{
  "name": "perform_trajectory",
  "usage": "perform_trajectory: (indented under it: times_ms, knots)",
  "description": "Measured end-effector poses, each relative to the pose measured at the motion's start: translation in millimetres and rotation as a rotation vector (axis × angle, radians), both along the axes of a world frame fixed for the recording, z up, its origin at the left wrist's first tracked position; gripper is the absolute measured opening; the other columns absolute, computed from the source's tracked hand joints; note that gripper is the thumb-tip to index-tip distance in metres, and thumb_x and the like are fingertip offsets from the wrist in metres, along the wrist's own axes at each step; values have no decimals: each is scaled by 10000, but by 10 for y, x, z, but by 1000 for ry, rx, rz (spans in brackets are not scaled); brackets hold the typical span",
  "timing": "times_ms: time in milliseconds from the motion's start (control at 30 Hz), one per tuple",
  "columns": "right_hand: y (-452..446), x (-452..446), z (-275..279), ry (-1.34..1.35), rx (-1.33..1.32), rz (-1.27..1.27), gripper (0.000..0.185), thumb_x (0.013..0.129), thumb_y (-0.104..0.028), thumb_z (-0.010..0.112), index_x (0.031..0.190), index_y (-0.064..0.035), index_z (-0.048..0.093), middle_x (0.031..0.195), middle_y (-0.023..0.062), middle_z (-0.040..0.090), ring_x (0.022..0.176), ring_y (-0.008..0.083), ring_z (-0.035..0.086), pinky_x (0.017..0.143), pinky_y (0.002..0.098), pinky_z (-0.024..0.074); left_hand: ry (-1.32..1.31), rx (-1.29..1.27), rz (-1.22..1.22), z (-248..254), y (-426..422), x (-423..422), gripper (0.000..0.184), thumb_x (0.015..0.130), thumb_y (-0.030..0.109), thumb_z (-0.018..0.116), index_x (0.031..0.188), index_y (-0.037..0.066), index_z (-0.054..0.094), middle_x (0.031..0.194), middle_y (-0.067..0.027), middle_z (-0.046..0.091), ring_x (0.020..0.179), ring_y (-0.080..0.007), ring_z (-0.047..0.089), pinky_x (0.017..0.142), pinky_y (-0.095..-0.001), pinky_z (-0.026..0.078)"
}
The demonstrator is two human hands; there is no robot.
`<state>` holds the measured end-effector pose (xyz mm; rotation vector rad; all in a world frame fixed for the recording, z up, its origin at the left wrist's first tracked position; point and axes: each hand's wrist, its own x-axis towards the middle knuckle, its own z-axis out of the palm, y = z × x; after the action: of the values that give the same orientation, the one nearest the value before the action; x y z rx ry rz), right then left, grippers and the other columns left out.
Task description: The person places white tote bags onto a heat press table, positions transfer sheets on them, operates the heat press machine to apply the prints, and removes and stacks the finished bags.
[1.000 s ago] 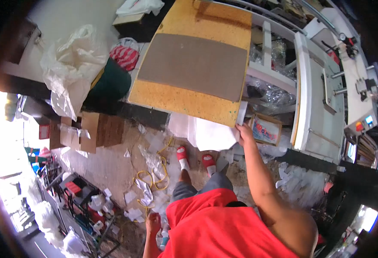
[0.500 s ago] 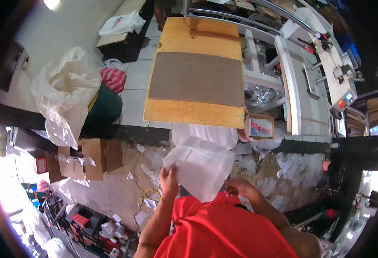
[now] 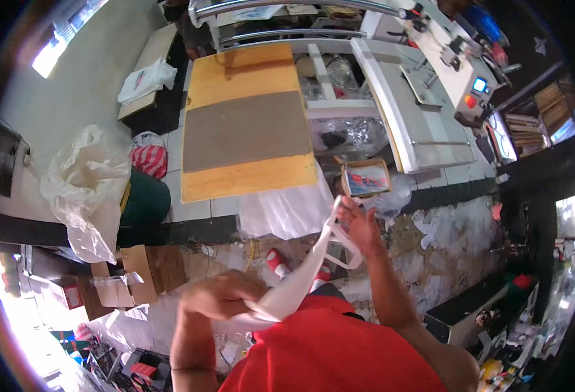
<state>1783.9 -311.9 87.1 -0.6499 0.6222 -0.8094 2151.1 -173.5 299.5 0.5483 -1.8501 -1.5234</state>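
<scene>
A thin white plastic bag [image 3: 292,287] stretches diagonally in front of my red shirt, narrowed between my hands. My left hand [image 3: 219,294] is closed on its lower left end, close to my body; that hand is slightly blurred. With my right hand [image 3: 359,225], raised near the table's front corner, I grip the bag's upper end, where a loop like a handle hangs below the fingers. The wooden board [image 3: 248,173] with a grey-brown pad [image 3: 248,130] lies just beyond both hands. More white plastic sheets or bags [image 3: 284,212] hang under the board's front edge.
A heat-press-like machine [image 3: 431,111] with a control box stands at the right. A small carton [image 3: 366,179] sits beside the board. At left are a green bin [image 3: 147,199] with a large plastic sack [image 3: 88,183] and an opened cardboard box [image 3: 134,277]. Scraps litter the floor.
The bag went from spread wide to a narrow diagonal. My right hand rose and took its upper end; my left hand moved left and down. The view shifted, so the board appears further left.
</scene>
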Motion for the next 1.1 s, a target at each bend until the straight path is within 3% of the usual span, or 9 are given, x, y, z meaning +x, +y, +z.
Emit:
perform_trajectory:
  times_ms: [233, 433, 533, 633, 667, 800, 867, 933, 1100]
  knots:
    - [492, -390, 395, 106, 137, 156, 334, 975, -349, 672, 1123, -54, 627, 965, 72, 655, 932, 243, 662, 865, 421, 533, -281, 787, 789, -199, 977, 443, 441, 824, 149, 839, 1174, -57, 670, 970, -71, 747, 892, -122, 674, 808, -325, 564]
    - [691, -355, 615, 796, -619, -271, 323, 1038, -328, 534, 1090, -29, 644, 940, 171, 679, 894, 312, 668, 815, 426, 510, -442, 291, 1735, -1541, 1072, -260, 338, 1026, 173, 608, 1216, -100, 554, 1032, -172, 698, 866, -173, 617, 768, -323, 518]
    - [1030, -43, 1096, 940, -471, -196, 310, 1028, -316, 539, 1108, -39, 653, 943, 168, 682, 928, 317, 652, 846, 426, 507, -543, 314, 1659, -1235, 654, -1362, 279, 1059, 213, 539, 1150, -47, 580, 965, -161, 644, 863, -232, 571, 790, -422, 486]
    - [1192, -177, 693, 1084, -1146, 108, 331, 1047, -306, 507, 1025, -12, 660, 828, 118, 638, 858, 196, 612, 699, 415, 472, -442, 200, 1627, -1500, 615, -1616, 228, 1028, 179, 535, 1073, -28, 619, 897, -152, 673, 784, -246, 622, 716, -405, 521]
    - [965, -220, 252, 1151, -779, -340, 353, 1059, -301, 479, 931, -18, 646, 748, 140, 611, 764, 276, 593, 665, 435, 460, -390, 191, 1682, -1589, 672, -1346, 216, 1017, 167, 533, 1048, -22, 633, 875, -149, 683, 758, -251, 640, 691, -399, 532]
    - [516, -843, 882, 1148, -696, -226, 370, 1075, -316, 452, 941, -14, 619, 860, 217, 649, 774, 390, 624, 700, 505, 475, -851, 18, 1904, -1433, 501, -1310, 196, 1010, 145, 520, 983, -6, 642, 832, -143, 694, 740, -239, 660, 688, -361, 543]
    - [862, -564, 846, 985, -960, -299, 430, 1080, -357, 428, 852, -31, 591, 735, 218, 590, 700, 406, 588, 640, 492, 444, 464, 352, 1616, -2141, 416, -1604, 213, 1024, 197, 540, 996, 12, 642, 941, -102, 686, 761, -248, 637, 725, -402, 545]
    - [1243, -475, 395, 882, -974, 29, 434, 1081, -368, 422, 847, -52, 606, 711, 224, 576, 680, 405, 579, 633, 491, 444, -455, 204, 1573, -1455, 385, -2394, 263, 1038, 221, 517, 1006, -14, 631, 921, -139, 672, 774, -274, 634, 745, -413, 535]
    - [550, -1277, 1090, 1048, -498, -292, 531, 1018, -510, 528, 1095, -1, 656, 983, 189, 682, 956, 292, 633, 868, 432, 471, -661, 13, 1796, -1457, 398, -1182, 392, 1074, 279, 459, 1032, -82, 605, 871, -229, 636, 806, -340, 626, 794, -440, 511]
